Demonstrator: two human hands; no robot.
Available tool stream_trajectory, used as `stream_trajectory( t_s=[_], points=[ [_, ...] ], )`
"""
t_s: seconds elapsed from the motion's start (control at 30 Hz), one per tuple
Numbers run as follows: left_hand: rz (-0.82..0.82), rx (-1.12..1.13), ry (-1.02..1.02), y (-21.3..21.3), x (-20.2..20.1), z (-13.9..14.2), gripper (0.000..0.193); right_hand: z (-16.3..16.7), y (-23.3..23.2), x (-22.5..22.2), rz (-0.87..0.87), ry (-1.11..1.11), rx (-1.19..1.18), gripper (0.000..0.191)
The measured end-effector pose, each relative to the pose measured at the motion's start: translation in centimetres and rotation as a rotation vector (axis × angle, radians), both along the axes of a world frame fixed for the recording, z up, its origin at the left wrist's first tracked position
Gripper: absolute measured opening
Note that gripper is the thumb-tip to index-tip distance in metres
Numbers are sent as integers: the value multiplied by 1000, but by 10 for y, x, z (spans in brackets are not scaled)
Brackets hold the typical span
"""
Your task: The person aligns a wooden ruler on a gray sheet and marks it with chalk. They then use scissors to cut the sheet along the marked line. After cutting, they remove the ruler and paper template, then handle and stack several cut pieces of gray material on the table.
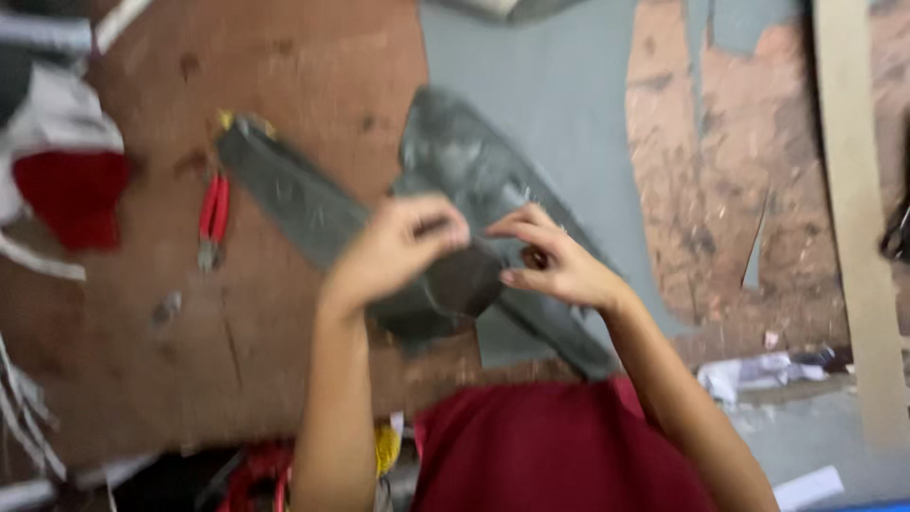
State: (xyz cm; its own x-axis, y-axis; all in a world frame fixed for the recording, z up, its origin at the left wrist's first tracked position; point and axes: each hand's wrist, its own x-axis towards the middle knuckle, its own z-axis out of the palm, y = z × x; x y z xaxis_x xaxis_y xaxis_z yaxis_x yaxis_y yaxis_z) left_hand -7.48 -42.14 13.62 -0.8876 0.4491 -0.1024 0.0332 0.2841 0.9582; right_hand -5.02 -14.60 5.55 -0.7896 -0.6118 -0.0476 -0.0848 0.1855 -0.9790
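Big brown worktop (313,85) fills the left and middle of the view, scuffed and stained, and a grey sheet (559,95) lies across its upper middle, with torn patches showing bare brown board to the right. A pale wooden strip (853,209) runs down the far right edge. Down at the bottom, the person's dark red garment (550,446) sits right under the hands.

Centre stage: a dark grey moulded part (455,161), long and curved, glossy in places, held up over the worktop. One arm of it stretches up-left towards a yellow tip, another runs down-right towards the red garment. The picture is blurred, so its exact shape is hard to call.

Left hand (393,251) is on the part's middle, fingers curled over the top edge and closed on it, thumb side tucked beneath. Right hand (559,261) meets it from the other side, fingers bent and pinching at the same dark part, fingertips almost touching those of the left hand. Both hands have hold of it.

Off to the left, a red cloth (71,194) with white fabric around it. Near that, red-handled pliers (213,218) lie flat on the worktop, well apart from the hands. Lower right, crumpled white paper scraps (758,372) sit at the edge of the grey sheet.
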Motion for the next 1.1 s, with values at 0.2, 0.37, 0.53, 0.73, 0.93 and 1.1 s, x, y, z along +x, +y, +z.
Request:
stream_trajectory(
  t_s=[0.2,0.37,0.53,0.73,0.93,1.1],
  points=[
    [442,-62,119,-64,24,-36,11,-25,-64,73,-14,-583,-40,35],
    [561,-209,227,-145,7,-98,21,-75,-105,107,118,-450,112,29],
    [777,-618,465,-175,6,-154,47,-109,-108,122,249,-209,307,30],
    [751,-496,487,-104,1,-168,36,-106,-78,86,-178,-111,441,36],
    [617,-268,574,-10,-82,-147,43,-102,-43,43,-558,342,810,47],
    [606,-262,554,26,-225,-131,56,-121,-34,44,-626,510,883,50]
  ],
)
